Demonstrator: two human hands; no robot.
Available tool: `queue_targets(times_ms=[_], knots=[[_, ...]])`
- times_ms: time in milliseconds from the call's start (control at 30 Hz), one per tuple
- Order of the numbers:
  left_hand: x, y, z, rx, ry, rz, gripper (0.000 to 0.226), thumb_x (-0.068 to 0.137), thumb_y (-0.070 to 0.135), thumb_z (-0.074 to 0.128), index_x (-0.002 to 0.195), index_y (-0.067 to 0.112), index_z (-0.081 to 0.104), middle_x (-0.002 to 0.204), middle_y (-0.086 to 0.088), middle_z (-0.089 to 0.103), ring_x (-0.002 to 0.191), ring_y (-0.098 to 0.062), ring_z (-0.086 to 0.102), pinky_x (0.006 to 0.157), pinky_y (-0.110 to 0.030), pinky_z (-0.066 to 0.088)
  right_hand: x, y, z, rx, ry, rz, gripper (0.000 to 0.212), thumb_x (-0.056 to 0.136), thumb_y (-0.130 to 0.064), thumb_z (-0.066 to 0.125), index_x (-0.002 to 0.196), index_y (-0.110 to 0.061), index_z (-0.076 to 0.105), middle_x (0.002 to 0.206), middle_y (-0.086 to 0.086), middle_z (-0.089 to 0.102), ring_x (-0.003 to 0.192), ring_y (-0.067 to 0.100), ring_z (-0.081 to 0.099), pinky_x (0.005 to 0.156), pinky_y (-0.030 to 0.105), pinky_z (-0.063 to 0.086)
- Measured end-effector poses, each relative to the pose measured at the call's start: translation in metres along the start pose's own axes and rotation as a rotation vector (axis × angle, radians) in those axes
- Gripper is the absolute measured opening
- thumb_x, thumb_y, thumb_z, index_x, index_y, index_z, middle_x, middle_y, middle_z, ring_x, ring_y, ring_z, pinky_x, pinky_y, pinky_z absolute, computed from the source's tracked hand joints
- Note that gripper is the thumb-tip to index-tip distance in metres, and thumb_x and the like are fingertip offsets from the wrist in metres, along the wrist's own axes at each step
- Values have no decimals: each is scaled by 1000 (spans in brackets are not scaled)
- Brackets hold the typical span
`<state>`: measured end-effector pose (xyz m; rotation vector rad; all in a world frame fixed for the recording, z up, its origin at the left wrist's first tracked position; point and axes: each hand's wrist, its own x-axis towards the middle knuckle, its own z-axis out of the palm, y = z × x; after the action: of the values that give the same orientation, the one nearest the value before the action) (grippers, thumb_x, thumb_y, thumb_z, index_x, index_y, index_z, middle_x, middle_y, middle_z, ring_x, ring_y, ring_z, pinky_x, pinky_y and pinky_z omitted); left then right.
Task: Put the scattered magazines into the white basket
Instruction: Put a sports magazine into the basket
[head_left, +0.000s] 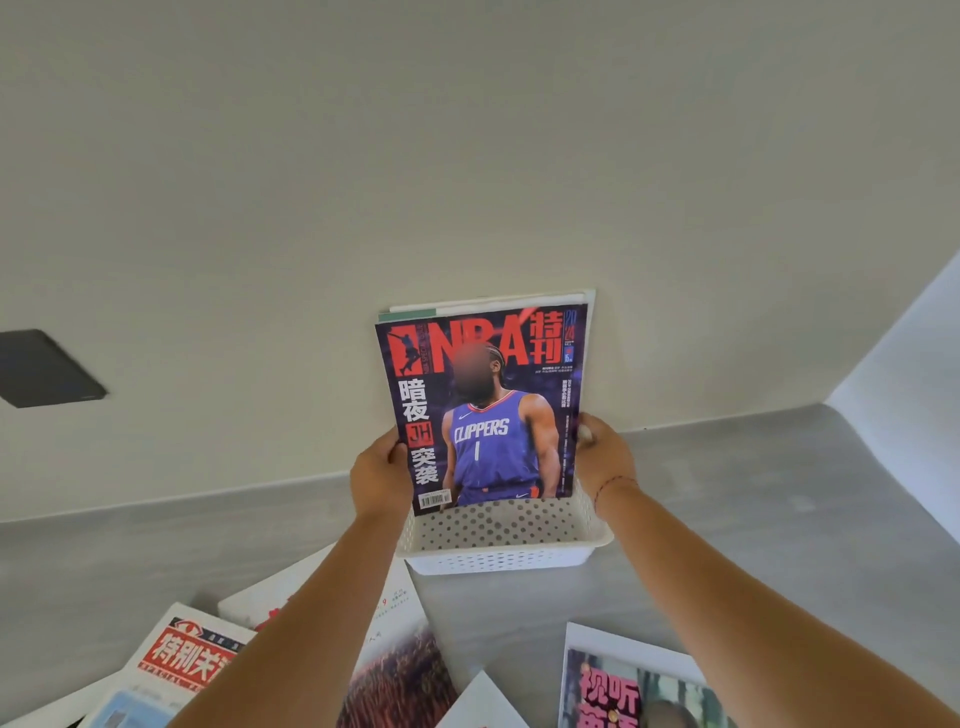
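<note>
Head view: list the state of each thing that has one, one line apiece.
white basket: upright on the counter, other magazines standing inside.
NBA magazine: upright, lower edge inside the white basket, held at both sides.
left hand: grips the NBA magazine's left edge.
right hand: grips its right edge.
red-title newspaper: flat on the counter, not yet stored.
pink-title magazine: flat on the counter, not yet stored.

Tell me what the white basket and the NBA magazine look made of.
White basket: probably moulded plastic, matte, given its rows of round holes and rolled rim. NBA magazine: paper, cover apparently coated and glossy, judging by its saturated print and thin edges.
</note>
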<state>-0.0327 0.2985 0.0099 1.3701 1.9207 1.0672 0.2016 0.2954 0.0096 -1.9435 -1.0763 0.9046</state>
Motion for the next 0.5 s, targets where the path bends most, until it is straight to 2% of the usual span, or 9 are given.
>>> queue_targets(times_ms=[33,100,200,267,367,500], knots=[[-1,1,1,-13,8,-8,27,95,9,41,102,12,67,84,-4,67,58,-2,54,43,-8,37,3,-2,-3,-6,18,4,44,89,-1,33,120,-16,60,116,13,66,101,31,60,88,31,45],[-4,1,6,-12,15,-19,28,94,9,41,103,13,67,85,-2,66,60,-5,55,46,-11,37,14,-4,-8,-20,12,40,46,91,0,35,133,-14,50,123,13,62,111,30,57,99,33,41],[-6,2,12,-29,25,-41,32,93,7,39,106,16,67,87,-2,67,61,-6,55,50,-12,34,28,-8,-11,-3,3,65,44,91,-3,43,134,-11,45,122,15,62,114,29,57,104,35,41],[-5,2,15,-48,24,-52,34,92,6,39,109,16,66,90,-4,68,65,-11,56,51,-11,35,34,-9,-11,31,24,68,38,90,-3,45,128,-9,48,121,17,62,111,30,58,100,35,44],[1,3,15,-62,22,-58,31,94,7,40,107,14,67,89,-6,69,68,-16,56,51,-14,38,35,-7,-9,36,45,54,29,91,-5,43,118,-10,53,119,15,63,99,29,59,84,28,44],[6,7,14,-8,21,-30,29,95,9,41,105,11,68,94,-12,71,64,-14,55,51,-15,36,27,-10,-3,39,63,-102,29,89,-4,38,109,-9,58,112,12,64,94,25,57,80,28,42]])
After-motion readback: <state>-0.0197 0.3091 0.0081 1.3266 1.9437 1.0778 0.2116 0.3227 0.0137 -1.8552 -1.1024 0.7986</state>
